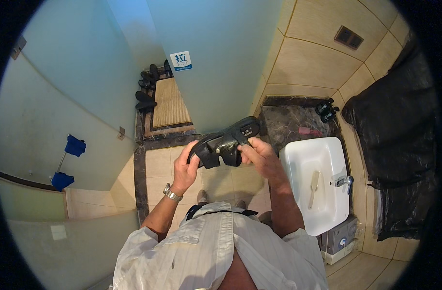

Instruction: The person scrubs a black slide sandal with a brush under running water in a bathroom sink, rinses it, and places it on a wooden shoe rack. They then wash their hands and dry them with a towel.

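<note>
A black open sandal (222, 146) is held up in front of my body between both hands, above the tiled floor. My left hand (186, 168) grips its left end, thumb on the near side. On the right, my right hand (259, 156) pinches the sandal at a strap, close to the end where the insole with small print shows. The dark upper looks shiny, perhaps wet, around a round metal stud. Right of my right forearm is a white washbasin (291, 181) with a chrome tap (342, 182). A pale long-handled brush (314, 188) lies inside the basin.
Beside the basin, a dark marble counter (279, 119) bears a pink brush (310, 131) and two dark bottles (327, 110). Frosted glass panels (221, 72) stand ahead and left. Several black shoes (145, 101) line a ribbed mat (170, 103). Black plastic sheeting (395, 127) covers the right wall.
</note>
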